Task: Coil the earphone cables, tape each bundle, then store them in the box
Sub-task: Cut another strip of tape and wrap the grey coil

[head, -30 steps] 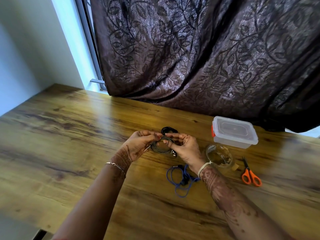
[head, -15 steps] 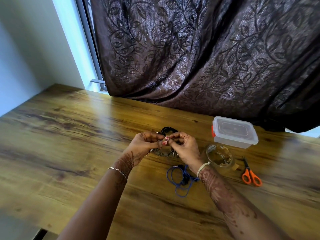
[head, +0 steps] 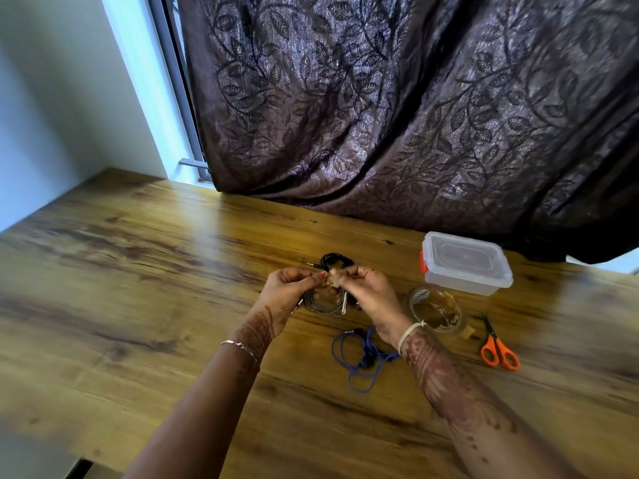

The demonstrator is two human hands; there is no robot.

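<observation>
A grey earphone coil is held just above the wooden counter. A tape piece at its top is pinched by both hands, left hand and right hand. The lidded box is seen well to the right.

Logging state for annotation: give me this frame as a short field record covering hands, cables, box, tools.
left hand: pinches grey coil at its top
right hand: pinches tape piece at the coil's top
black cable: coiled, on table behind the hands
blue cable: loose loops on table
box: lid on
tape roll, scissors: on table, near the box
</observation>
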